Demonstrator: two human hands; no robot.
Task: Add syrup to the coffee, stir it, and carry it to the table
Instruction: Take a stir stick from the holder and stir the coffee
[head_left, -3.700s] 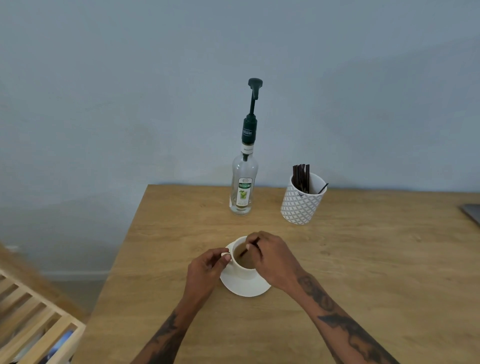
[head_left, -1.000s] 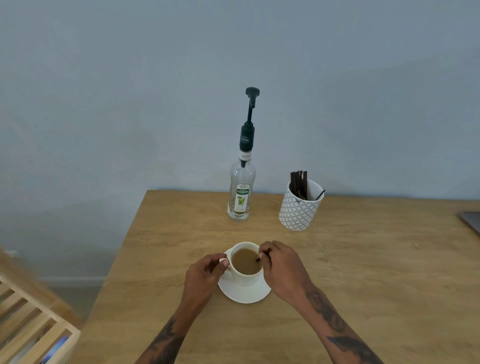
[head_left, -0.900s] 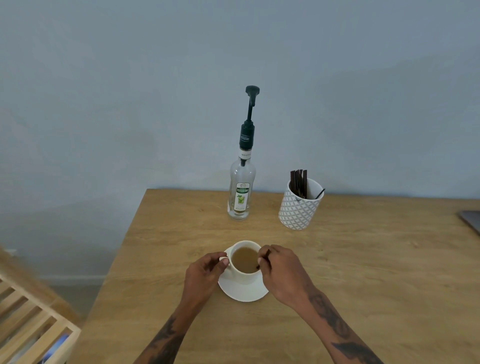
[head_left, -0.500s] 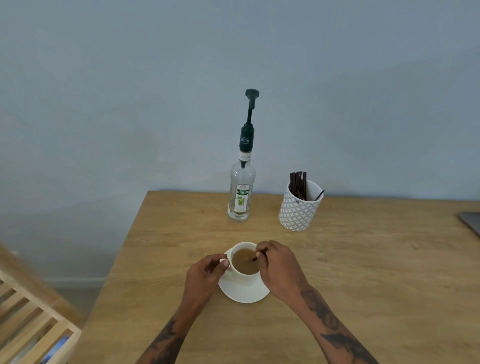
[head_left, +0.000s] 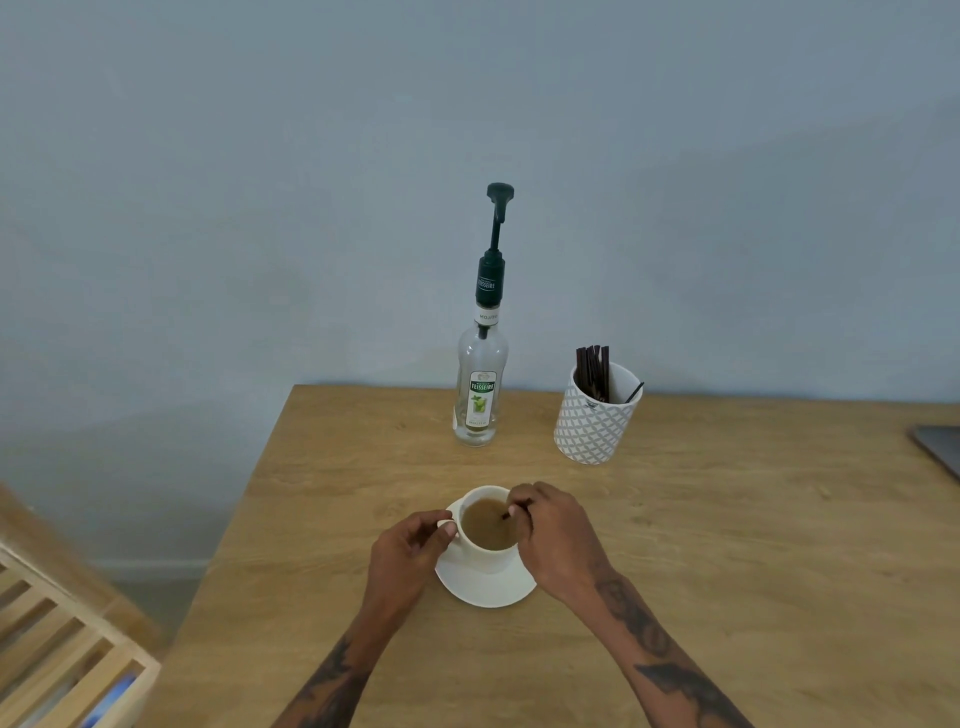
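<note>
L hand (head_left: 410, 545) pinching cup (head_left: 485, 530) handle, R hand (head_left: 550, 535) clamped on stirrer (head_left: 506, 514) in coffee; bottle (head_left: 478, 384) reads TEISSEIRE, MOJITO.

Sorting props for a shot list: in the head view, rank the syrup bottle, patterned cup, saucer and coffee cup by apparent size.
1. syrup bottle, tallest by far
2. patterned cup and saucer: look alike, unranked; the saucer is nearer
3. coffee cup
</note>
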